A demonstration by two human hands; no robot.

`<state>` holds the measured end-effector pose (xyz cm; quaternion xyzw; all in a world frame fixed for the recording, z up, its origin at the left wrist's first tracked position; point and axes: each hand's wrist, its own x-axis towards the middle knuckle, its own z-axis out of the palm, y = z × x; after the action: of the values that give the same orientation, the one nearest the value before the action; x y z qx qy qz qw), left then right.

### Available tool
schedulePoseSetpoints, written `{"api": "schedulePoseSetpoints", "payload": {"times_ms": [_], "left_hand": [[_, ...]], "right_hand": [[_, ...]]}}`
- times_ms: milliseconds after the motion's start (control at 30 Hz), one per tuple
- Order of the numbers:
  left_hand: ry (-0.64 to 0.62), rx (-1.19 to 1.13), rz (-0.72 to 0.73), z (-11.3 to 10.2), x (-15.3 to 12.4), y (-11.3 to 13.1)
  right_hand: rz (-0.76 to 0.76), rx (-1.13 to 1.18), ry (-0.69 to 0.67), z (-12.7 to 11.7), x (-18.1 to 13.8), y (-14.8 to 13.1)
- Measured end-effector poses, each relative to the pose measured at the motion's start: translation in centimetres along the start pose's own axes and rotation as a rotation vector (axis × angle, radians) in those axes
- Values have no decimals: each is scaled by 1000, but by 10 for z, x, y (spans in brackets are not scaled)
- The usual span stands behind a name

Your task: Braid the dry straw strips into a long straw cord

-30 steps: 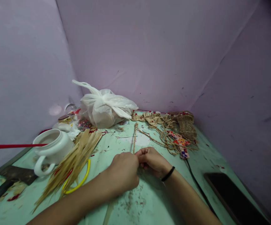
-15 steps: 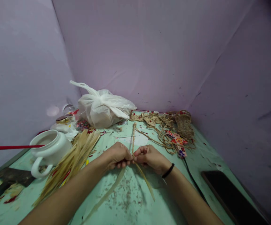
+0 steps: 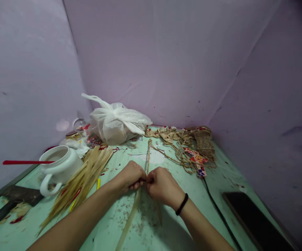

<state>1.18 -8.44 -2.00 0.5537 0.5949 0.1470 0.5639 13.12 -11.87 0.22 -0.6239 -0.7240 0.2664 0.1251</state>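
A thin twisted cord of tan plant fibre [image 3: 148,157] runs from the far part of the table straight toward me. My left hand [image 3: 133,176] pinches its near end between thumb and fingers. Right beside it, my right hand [image 3: 163,186] is closed on the same end, knuckles up, its fingertips touching the left ones. From below the hands a pale flat fibre strip [image 3: 130,218] trails toward the table's near edge. Another strip shows faintly under my right hand. The exact point where the strands cross is hidden by my fingers.
Left stand a bundle of dried fibre strips [image 3: 88,177], a white pot [image 3: 69,164] with a red stick, and a hammer [image 3: 22,195]. Behind are a tied plastic bag [image 3: 119,123] and braided fibre pieces [image 3: 169,134]. Right lie a patterned object with a cable [image 3: 196,160] and a phone [image 3: 255,219].
My right hand has turned over, knuckles now up, and moved in closer to the left hand. The strip under it has swung back and blurred. The left hand stays pinched.
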Motion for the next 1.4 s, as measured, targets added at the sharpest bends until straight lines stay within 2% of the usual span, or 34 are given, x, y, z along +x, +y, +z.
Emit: {"api": "schedulePoseSetpoints", "payload": {"times_ms": [67,133,233,300,400,467,533,600,700,833,900,1000,1100,1167,1267,1333,1400], "left_hand": [[-54,-32,29,-5,0,0],[-95,-42,31,-9,1,0],[-136,-46,42,-14,2,-1],[-154,-61,51,-16,4,-3],[-178,-79,60,-18,4,-4],[-188,-90,85,-17,3,-2],[-190,-94,111,-16,1,0],[-184,-77,125,-15,-1,3],[-178,-1,147,-18,-4,6],[-122,245,94,-22,-14,11],[-57,413,105,-19,-24,13],[103,623,207,-3,-39,15],[233,718,276,15,-48,13],[231,728,298,17,-48,13],[147,660,304,5,-42,15],[149,512,257,-6,-34,17],[128,297,137,-13,-27,18]], "right_hand": [[-32,61,-43,1,0,1],[-32,160,-155,0,2,7],[67,310,-261,-8,6,18],[183,431,-191,-16,8,22],[326,743,-106,-20,10,20],[336,940,-212,-15,10,15],[317,1042,-326,-7,11,13],[319,1068,-335,1,13,13],[321,1018,-239,8,17,18],[309,999,-204,10,20,22],[300,1043,-215,11,20,23],[289,1105,-232,12,20,25],[300,1099,-231,13,21,27],[309,1067,-244,13,21,28],[286,1066,-276,11,22,30],[263,1109,-294,10,23,32],[257,1147,-309,9,23,34]]}}
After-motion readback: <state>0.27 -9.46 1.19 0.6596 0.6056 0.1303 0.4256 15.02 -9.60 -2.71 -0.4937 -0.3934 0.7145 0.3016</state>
